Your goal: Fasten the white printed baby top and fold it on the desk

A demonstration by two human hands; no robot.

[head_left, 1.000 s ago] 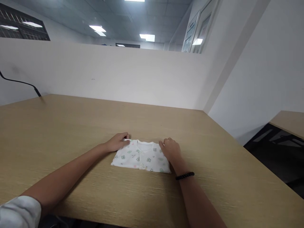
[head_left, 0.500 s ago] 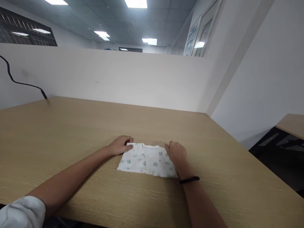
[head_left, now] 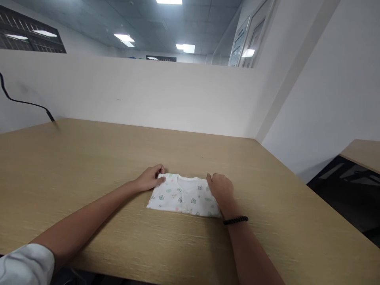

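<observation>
now the fingers of the left hand point(head_left: 148, 180) are curled and pinch the far left corner of the folded baby shirt point(head_left: 182, 194). the right hand point(head_left: 221, 189) lies on the far right corner, fingers bent close together and pressing the cloth; if they pinch it i cannot tell. the shirt, white with small prints, lies flat on the wooden table point(head_left: 89, 158), near its middle. a black bead bracelet point(head_left: 236, 220) is on the right wrist. a black cable point(head_left: 26, 103) hangs at the white partition point(head_left: 148, 99), far left.
</observation>
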